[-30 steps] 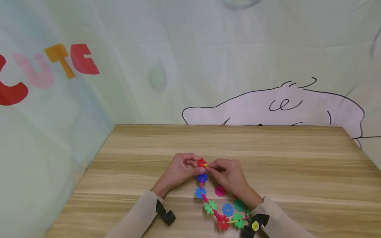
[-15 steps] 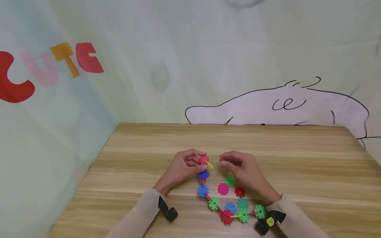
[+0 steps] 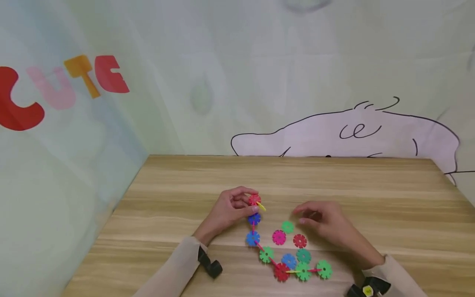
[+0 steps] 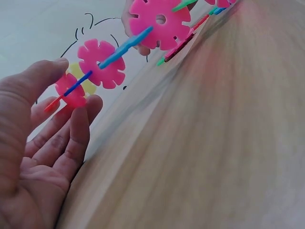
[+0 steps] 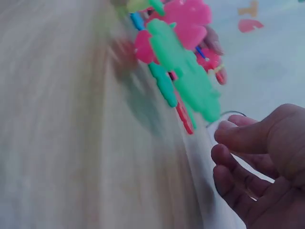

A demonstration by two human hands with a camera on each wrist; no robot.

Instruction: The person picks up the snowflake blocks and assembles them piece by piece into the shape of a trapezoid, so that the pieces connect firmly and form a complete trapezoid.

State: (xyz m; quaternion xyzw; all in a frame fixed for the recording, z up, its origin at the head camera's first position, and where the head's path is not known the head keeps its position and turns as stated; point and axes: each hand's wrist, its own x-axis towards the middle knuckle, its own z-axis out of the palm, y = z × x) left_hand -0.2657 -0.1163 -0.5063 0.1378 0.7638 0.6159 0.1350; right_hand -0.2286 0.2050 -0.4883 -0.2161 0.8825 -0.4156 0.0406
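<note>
A chain of coloured snowflake discs (image 3: pixel 266 254) joined by thin pieces curves across the wooden table (image 3: pixel 371 194). My left hand (image 3: pixel 249 203) pinches the red disc (image 3: pixel 254 200) at the chain's top end, where a yellow piece (image 3: pixel 261 206) sticks out. In the left wrist view, the left hand (image 4: pixel 71 88) has thumb and fingers on that end disc (image 4: pixel 66 95). My right hand (image 3: pixel 302 216) hovers empty, fingers relaxed, just right of a loose green disc (image 3: pixel 287 227). In the blurred right wrist view the right hand (image 5: pixel 224 143) holds nothing.
Loose discs lie inside the chain's curve: magenta (image 3: pixel 278 237), red (image 3: pixel 299 240), blue (image 3: pixel 288 260) and teal (image 3: pixel 303 255). Printed fabric walls (image 3: pixel 92 123) close off the table at the back and left.
My right hand let go of the chain's top end and drew away to the right, uncovering loose discs. The left hand kept its pinch on the red disc.
</note>
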